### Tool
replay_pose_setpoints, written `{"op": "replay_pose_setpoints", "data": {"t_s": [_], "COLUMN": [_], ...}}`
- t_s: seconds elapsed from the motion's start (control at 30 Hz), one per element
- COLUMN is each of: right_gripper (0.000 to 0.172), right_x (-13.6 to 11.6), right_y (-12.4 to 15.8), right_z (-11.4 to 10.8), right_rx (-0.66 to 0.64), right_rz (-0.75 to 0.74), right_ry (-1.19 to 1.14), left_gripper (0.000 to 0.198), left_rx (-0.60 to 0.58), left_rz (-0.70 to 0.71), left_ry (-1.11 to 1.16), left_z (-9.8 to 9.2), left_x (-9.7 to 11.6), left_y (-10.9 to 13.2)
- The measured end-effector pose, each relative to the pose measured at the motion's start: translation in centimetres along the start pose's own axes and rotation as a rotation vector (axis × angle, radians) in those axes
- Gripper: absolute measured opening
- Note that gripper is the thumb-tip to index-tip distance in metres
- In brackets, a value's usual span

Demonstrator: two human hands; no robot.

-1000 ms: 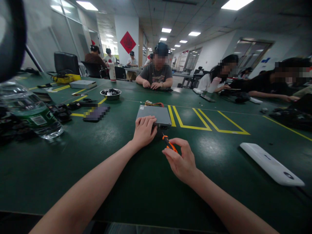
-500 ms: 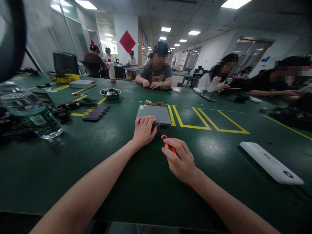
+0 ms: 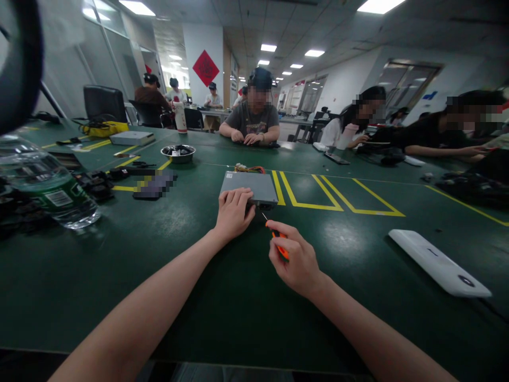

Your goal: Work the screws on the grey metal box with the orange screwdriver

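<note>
A grey metal power supply [image 3: 250, 183] lies flat on the green table, its bundle of coloured wires [image 3: 248, 168] at the far side. My left hand [image 3: 234, 212] grips its near left corner, fingers on top and thumb against the near face. In my right hand [image 3: 294, 254] is an orange and black screwdriver [image 3: 281, 247], held between thumb and fingers. Its thin shaft points up and left towards the near face of the power supply, the tip just short of it.
Left are a large water bottle [image 3: 59, 196], dark cables and parts [image 3: 93, 185], a blurred phone-like object [image 3: 155, 187] and a metal bowl [image 3: 178, 154] of small parts. A white device [image 3: 439, 262] lies right, beside yellow tape outlines. A person [image 3: 252, 114] sits opposite; others sit right.
My right hand has drawn the screwdriver slightly back and right, away from the power supply, and its grip has turned; more of the shaft shows. My left hand stays on the power supply.
</note>
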State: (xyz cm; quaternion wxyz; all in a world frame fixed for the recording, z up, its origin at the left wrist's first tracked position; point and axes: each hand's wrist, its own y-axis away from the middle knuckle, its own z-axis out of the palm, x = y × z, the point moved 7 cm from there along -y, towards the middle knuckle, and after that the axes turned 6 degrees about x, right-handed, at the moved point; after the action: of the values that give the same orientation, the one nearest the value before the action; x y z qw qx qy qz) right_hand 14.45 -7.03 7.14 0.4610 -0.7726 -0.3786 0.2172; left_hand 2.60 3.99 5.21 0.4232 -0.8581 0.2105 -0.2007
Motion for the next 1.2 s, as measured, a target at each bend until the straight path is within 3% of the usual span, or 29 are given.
{"op": "replay_pose_setpoints", "data": {"t_s": [0.1,0.2,0.37,0.5,0.63,0.97,1.2], "right_gripper": [0.020,0.026,0.028,0.021,0.018,0.011,0.015], "right_x": [0.0,-0.1,0.4,-0.2,-0.9,-1.3,-0.5], "right_y": [0.0,0.2,0.3,0.1,0.2,0.0,0.7], "right_z": [-0.3,0.0,0.0,0.1,0.8,0.6,-0.3], "right_rx": [0.019,-0.001,0.029,-0.011,-0.105,-0.140,-0.064], "right_rz": [-0.012,-0.022,0.066,-0.004,-0.067,-0.150,-0.100], "right_ry": [0.085,0.085,0.034,0.118,0.055,0.017,-0.048], "left_gripper": [0.024,0.024,0.024,0.024,0.024,0.023,0.022], "left_rx": [-0.007,-0.011,-0.001,-0.008,-0.005,0.011,0.012], "left_rz": [-0.004,-0.007,-0.001,-0.002,-0.004,0.004,-0.003], "left_ry": [-0.004,-0.005,-0.012,-0.017,-0.018,-0.013,-0.006], "left_z": [0.0,0.0,0.0,0.0,0.0,0.1,-0.1], "left_x": [0.0,0.0,0.0,0.0,0.0,0.0,0.0], "left_y": [0.0,0.0,0.0,0.0,0.0,0.0,0.0]}}
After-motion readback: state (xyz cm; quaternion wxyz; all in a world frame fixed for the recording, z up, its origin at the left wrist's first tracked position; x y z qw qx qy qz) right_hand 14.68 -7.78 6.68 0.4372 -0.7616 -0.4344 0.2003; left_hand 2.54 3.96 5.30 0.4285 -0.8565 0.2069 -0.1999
